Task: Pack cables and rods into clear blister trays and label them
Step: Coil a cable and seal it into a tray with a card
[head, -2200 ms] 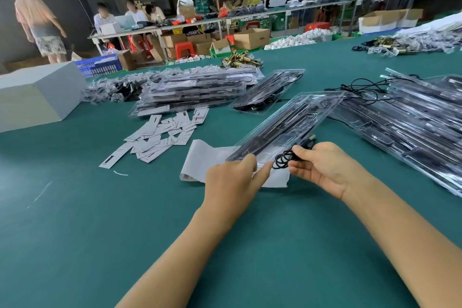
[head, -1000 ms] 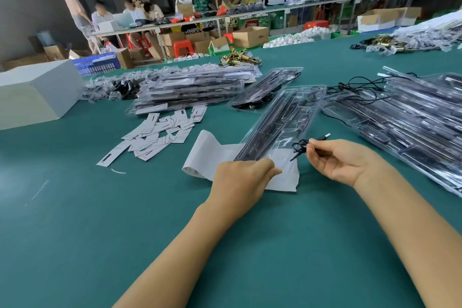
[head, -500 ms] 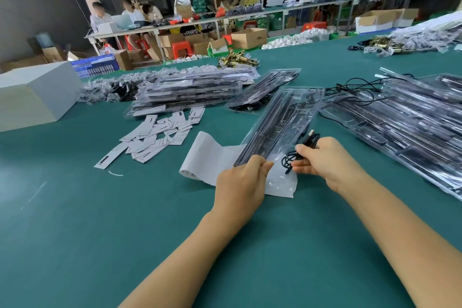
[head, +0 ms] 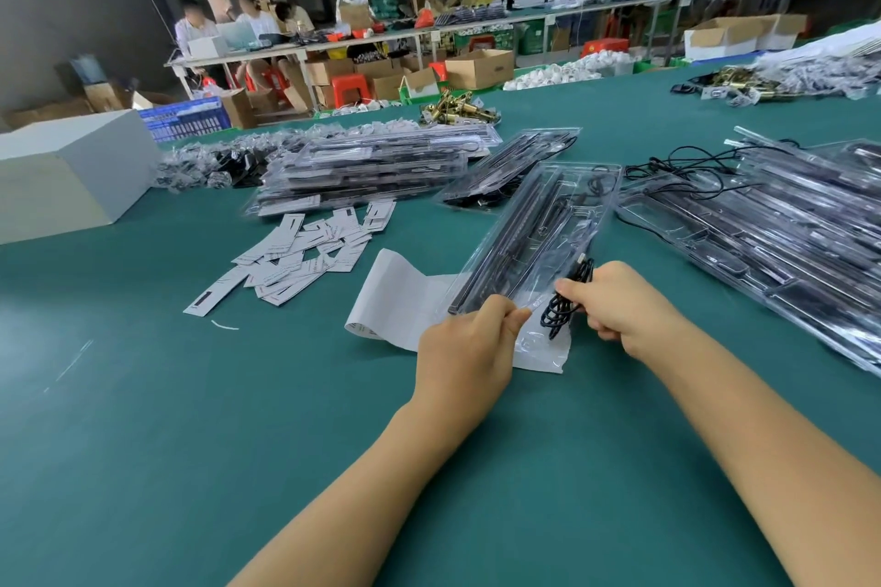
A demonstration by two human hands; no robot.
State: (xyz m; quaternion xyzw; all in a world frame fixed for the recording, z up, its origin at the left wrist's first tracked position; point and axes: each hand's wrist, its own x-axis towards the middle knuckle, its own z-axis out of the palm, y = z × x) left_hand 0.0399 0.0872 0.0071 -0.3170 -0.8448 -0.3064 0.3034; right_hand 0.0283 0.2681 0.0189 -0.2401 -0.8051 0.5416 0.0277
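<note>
Both hands work at the near end of the clear blister tray (head: 538,229). My left hand (head: 469,338) pinches the tray's near edge between thumb and curled fingers, I judge to pin it flat on the green table (head: 238,443) so it cannot skate away. My right hand (head: 619,305) grips a small coiled black cable (head: 565,300), its plug end poking up past the fingers, held right over the tray's near right corner, where I take the cable pocket to be.

Dark rods (head: 505,243) already lie lengthwise in the tray's long channels, so the cable looks like the last piece to seat here. A white paper sheet (head: 405,296) lies under the tray's near end, likely backing paper kept close at hand.

Loose white labels (head: 305,253) are fanned just left, near enough for the labelling step. Filled trays are stacked behind them (head: 372,172), and another spread of trays (head: 786,229) sits to my right with loose black cables (head: 681,167) trailing beside it.
</note>
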